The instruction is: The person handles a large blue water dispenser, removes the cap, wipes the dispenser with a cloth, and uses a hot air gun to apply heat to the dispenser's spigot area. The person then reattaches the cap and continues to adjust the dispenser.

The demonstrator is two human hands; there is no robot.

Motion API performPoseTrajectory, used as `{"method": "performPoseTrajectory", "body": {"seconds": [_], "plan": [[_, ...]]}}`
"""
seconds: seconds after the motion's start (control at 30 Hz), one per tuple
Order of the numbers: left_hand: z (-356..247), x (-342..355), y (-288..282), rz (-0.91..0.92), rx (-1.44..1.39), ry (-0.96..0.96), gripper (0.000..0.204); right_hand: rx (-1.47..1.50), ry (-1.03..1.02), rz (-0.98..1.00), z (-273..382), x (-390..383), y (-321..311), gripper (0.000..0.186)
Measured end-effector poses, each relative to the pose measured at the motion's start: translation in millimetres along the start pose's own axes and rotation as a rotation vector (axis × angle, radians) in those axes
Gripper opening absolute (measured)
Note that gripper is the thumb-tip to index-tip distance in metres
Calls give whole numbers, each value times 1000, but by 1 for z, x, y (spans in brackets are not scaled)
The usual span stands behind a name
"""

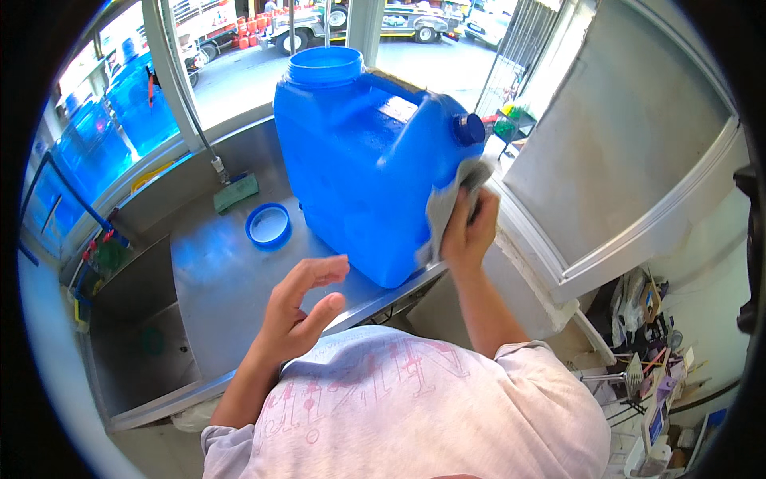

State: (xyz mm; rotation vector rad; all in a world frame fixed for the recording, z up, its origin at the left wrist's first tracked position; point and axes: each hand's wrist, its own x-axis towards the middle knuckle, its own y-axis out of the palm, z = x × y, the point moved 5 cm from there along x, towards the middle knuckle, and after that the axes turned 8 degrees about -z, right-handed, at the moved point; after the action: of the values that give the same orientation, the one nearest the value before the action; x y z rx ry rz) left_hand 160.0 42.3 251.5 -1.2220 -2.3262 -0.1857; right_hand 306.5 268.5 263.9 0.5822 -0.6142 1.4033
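A big blue plastic jerrycan (pixel 363 156) stands on a steel counter (pixel 215 287), its wide top mouth uncapped and a small blue cap on its right shoulder. My right hand (pixel 471 227) presses a grey cloth (pixel 448 203) against the can's right side, fingers closed on the cloth. My left hand (pixel 299 307) hovers over the counter's front edge, just left of the can, fingers apart and holding nothing. A blue round lid (pixel 269 226) lies flat on the counter, left of the can.
A green sponge (pixel 235 191) lies at the back of the counter near a hose. A steel sink basin (pixel 140 351) sits lower left. Large blue water bottles (pixel 120 120) stand behind glass. A cluttered shelf (pixel 650 375) is at lower right.
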Motion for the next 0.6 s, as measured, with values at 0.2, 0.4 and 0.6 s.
{"method": "performPoseTrajectory", "body": {"seconds": [0.2, 0.4, 0.6], "plan": [[37, -2, 25, -14, 98, -301, 49, 286, -349, 812, 32, -100, 8, 35], [73, -23, -34, -378, -81, -368, 23, 126, 306, 1431, -45, -52, -12, 31], [78, -54, -81, -576, -215, -397, 22, -622, 228, 819, -204, -20, -26, 23]]}}
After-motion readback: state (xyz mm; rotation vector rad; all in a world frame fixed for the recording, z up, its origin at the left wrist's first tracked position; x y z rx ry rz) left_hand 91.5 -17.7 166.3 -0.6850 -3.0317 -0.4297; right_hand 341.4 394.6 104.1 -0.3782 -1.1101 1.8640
